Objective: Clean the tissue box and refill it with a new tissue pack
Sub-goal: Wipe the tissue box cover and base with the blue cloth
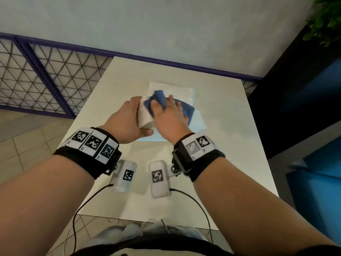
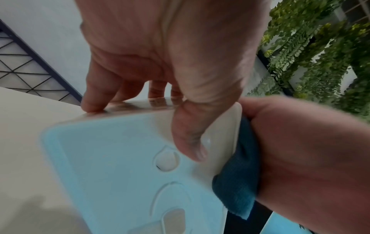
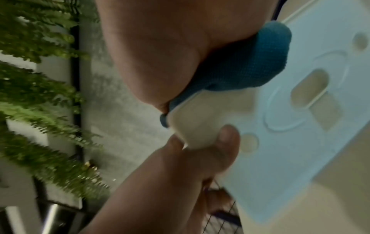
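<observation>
- The left hand (image 1: 127, 120) grips the white plastic tissue box (image 1: 145, 115) at its left end, thumb (image 2: 190, 139) curled over the near face and fingers (image 2: 94, 101) down the far side.
- The box stands tilted near the middle of the white rectangular table (image 1: 230, 145), above a pale blue plastic panel (image 2: 120, 166) with oval cut-outs lying flat on the tabletop.
- The right hand (image 1: 169, 119) lies with fingers spread over a dark blue microfibre cloth (image 1: 160, 97), pressing it against the box's right side.
- Just beyond the box, on the far side, rests a white wrapped tissue pack (image 1: 184, 89).
- Green hanging foliage (image 2: 320, 55) fills the far right.
</observation>
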### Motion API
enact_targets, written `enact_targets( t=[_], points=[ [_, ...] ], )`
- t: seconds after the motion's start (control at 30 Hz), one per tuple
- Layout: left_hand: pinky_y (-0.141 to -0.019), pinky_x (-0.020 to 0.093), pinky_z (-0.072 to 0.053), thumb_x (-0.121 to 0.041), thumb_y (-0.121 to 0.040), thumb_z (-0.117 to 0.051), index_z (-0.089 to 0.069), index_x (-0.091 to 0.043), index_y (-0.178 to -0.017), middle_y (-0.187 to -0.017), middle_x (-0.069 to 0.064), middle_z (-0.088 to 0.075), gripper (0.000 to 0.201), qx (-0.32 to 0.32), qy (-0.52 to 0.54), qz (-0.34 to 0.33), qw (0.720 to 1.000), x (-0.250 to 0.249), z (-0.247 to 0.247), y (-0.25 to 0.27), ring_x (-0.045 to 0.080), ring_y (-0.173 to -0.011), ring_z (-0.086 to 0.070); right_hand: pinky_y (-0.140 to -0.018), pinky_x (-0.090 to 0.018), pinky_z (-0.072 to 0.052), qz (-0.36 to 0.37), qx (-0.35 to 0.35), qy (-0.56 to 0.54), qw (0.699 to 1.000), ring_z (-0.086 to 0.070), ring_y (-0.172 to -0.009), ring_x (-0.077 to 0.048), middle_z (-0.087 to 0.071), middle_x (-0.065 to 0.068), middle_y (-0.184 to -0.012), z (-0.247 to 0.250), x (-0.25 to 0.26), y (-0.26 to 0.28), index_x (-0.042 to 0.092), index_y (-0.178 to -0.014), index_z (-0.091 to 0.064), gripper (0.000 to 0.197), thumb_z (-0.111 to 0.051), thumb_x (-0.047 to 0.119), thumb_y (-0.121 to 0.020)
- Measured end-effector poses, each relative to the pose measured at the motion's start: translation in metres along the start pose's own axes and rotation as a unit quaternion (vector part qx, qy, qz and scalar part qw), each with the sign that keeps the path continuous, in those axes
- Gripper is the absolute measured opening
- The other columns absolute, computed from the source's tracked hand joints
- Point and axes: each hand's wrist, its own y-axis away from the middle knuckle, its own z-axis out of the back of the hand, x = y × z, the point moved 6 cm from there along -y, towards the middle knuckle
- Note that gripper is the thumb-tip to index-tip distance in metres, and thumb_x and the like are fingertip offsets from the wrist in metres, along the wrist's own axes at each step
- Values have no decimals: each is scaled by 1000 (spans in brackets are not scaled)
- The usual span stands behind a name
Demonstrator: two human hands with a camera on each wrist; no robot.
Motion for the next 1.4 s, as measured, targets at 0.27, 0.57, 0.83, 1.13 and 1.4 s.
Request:
enact_targets(
  t=[0.27, 0.57, 0.83, 1.13, 1.4],
  points=[
    [-87, 43, -48, -32, -61, -85, -31, -24, -128, -116, 3, -47, 87, 10, -25, 12, 1000, 6, -1, 6, 29, -100, -55, -103, -41, -36, -150, -52, -94, 983, -45, -127, -29, -39, -10, -149, 26, -95, -22, 21, -146, -29, 76, -34, 62, -82],
    [-79, 38, -46, -30, -66, -82, -31, -20, -129, -116, 5, -45, 82, 4, -79, 4, 997, -7, 3, 0, 32, -96, -55, -114, -58, -15, -110, -33, -7, 993, -9, -146, -33, -11, -8, -160, 9, -38, 0, 24, -149, -20, 53, -23, 40, -98],
    [-79, 40, -49, -31, -60, -83, -36, -20, -119, -110, 7, -57, 76, 31, -1, 7, 999, 2, -5, 3, 27, -94, -58, -118, -53, -6, 39, -6, 4, 999, -6, -149, -19, -13, 8, -160, 0, -16, 7, 29, -150, -18, 56, -27, 47, -97],
    [-63, 27, -40, -17, -66, -84, -34, -18, -120, -98, -5, -53, 73, 57, 47, 36, 997, 38, -7, -3, 12, -76, -55, -115, -39, -25, 86, 135, 114, 981, -30, -140, -22, -31, -1, -151, 29, -78, -21, 24, -149, -20, 68, -49, 47, -92],
    [-95, 36, -42, -26, -64, -85, -22, -21, -142, -133, 2, -45, 100, 53, 15, 49, 997, 63, -12, -6, 27, -121, -50, -102, -49, -42, 108, 120, 236, 958, -43, -126, -27, -46, -2, -132, 22, -86, -36, 43, -146, -13, 104, -75, 47, -62]
  ],
)
